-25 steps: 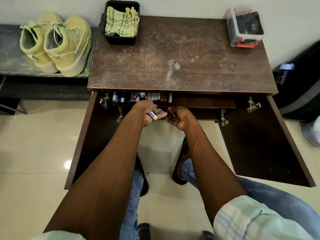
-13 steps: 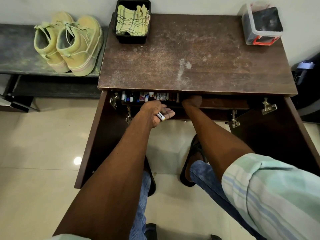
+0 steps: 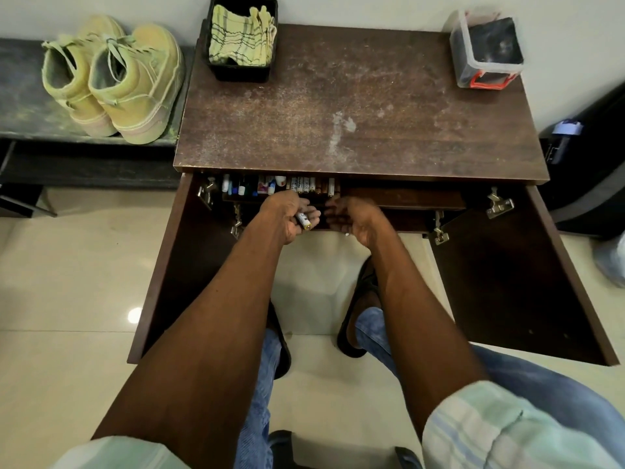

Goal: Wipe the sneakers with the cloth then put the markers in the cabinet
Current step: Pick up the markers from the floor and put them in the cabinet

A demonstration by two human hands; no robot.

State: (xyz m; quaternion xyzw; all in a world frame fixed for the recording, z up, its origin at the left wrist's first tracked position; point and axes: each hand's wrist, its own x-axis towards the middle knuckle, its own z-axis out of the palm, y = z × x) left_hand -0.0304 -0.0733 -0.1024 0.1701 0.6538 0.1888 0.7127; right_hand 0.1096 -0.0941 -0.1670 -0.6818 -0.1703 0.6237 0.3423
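Fingers of left hand [image 3: 291, 214] curl round marker [image 3: 303, 221].

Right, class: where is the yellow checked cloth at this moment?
In the head view, the yellow checked cloth sits in a black plastic tray at the brown cabinet top's far left corner, right of the yellow-green sneakers.

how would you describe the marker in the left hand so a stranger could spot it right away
Start at the brown cabinet with both doors open. Just below its marker shelf, the left hand grips a white marker with a yellowish tip. It alone is outside the row of markers standing on the shelf.
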